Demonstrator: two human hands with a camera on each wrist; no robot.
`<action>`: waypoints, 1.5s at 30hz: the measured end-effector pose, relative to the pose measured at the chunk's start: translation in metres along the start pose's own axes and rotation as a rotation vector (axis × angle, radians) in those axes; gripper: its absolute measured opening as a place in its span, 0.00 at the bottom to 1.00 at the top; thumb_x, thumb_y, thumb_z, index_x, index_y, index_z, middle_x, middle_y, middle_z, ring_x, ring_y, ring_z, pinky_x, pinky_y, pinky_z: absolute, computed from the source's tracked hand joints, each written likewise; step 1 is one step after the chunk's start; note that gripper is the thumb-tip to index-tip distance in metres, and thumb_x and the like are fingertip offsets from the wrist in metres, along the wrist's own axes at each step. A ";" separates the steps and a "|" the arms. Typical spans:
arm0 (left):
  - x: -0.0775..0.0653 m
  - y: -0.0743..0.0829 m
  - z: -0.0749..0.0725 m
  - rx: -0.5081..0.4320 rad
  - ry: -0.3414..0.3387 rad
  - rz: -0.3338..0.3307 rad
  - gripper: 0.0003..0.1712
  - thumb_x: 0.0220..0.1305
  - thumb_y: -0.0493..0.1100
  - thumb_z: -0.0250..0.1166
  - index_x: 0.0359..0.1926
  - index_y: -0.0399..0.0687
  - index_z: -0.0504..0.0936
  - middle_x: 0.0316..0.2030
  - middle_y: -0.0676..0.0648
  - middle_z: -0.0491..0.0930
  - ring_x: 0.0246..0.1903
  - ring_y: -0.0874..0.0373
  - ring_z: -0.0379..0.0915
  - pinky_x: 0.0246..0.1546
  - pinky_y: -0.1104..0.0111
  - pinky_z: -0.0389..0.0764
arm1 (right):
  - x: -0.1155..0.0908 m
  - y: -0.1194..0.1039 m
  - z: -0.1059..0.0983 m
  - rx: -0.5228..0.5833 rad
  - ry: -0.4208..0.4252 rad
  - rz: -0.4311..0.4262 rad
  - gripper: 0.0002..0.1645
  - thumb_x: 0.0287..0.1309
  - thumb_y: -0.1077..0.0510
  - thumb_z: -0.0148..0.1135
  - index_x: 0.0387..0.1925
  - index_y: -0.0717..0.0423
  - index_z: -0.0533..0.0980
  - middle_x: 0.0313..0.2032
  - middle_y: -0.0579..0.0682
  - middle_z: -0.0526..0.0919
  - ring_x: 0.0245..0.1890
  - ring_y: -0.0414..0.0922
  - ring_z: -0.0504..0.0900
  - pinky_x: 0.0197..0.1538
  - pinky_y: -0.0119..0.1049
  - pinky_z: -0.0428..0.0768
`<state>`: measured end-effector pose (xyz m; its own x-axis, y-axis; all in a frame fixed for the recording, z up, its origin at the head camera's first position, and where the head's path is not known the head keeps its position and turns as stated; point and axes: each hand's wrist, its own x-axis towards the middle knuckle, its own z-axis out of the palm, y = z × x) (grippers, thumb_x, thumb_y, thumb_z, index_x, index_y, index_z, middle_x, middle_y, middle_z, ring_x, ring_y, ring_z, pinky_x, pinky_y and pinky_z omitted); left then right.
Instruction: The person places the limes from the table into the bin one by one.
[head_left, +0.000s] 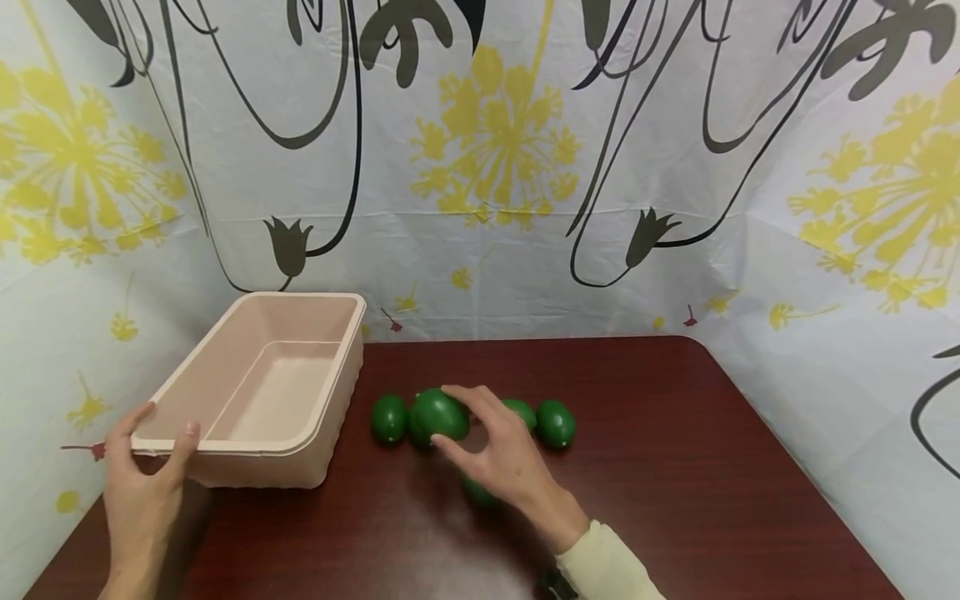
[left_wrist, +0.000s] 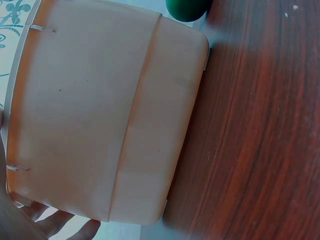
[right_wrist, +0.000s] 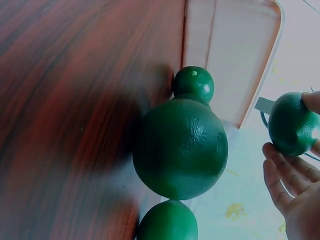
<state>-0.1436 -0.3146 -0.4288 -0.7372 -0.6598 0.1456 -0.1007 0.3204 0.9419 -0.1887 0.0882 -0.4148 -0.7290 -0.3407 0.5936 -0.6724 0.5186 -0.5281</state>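
Observation:
A pale pink plastic tub (head_left: 345,400) stands on the left of the table. My left hand (head_left: 146,483) grips its near left corner, thumb at the rim and fingers along the side. In the right wrist view, a glossy green lime (right_wrist: 292,122) is pinched between the thumb and fingers of my right hand (head_left: 506,454), raised above the table. Left of that hand lies another lime (head_left: 389,419); to its right is one more lime (head_left: 555,425), beside a lime (head_left: 519,408) partly covered by the hand. Under the wrist, a lime (head_left: 480,493) is mostly hidden.
The dark red-brown wooden table (head_left: 675,467) extends to the right and front. Behind it and at both sides hangs a white cloth (head_left: 480,275) with yellow and grey plant prints. A pale sleeve (head_left: 607,562) covers my right forearm.

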 end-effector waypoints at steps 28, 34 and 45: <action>0.002 0.002 -0.002 0.018 -0.010 -0.029 0.43 0.67 0.57 0.67 0.78 0.77 0.59 0.83 0.55 0.52 0.83 0.57 0.44 0.82 0.62 0.42 | 0.013 -0.016 0.015 0.078 -0.024 0.026 0.36 0.60 0.46 0.75 0.68 0.39 0.74 0.50 0.40 0.81 0.42 0.35 0.79 0.48 0.30 0.82; 0.001 0.001 -0.003 0.016 -0.004 -0.008 0.42 0.67 0.56 0.68 0.78 0.74 0.61 0.82 0.53 0.55 0.82 0.58 0.46 0.81 0.64 0.43 | 0.013 -0.018 0.018 0.081 -0.044 0.051 0.35 0.60 0.46 0.75 0.68 0.38 0.74 0.49 0.38 0.81 0.42 0.35 0.79 0.48 0.30 0.82; 0.001 0.001 -0.004 0.011 0.001 -0.036 0.41 0.66 0.57 0.68 0.77 0.79 0.61 0.82 0.56 0.55 0.82 0.58 0.46 0.81 0.64 0.44 | 0.017 -0.022 0.025 0.110 -0.061 0.085 0.37 0.60 0.45 0.75 0.69 0.44 0.73 0.54 0.41 0.82 0.45 0.36 0.80 0.50 0.32 0.82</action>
<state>-0.1419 -0.3173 -0.4263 -0.7322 -0.6718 0.1125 -0.1343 0.3043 0.9431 -0.1893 0.0515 -0.4081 -0.7881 -0.3478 0.5079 -0.6155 0.4598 -0.6402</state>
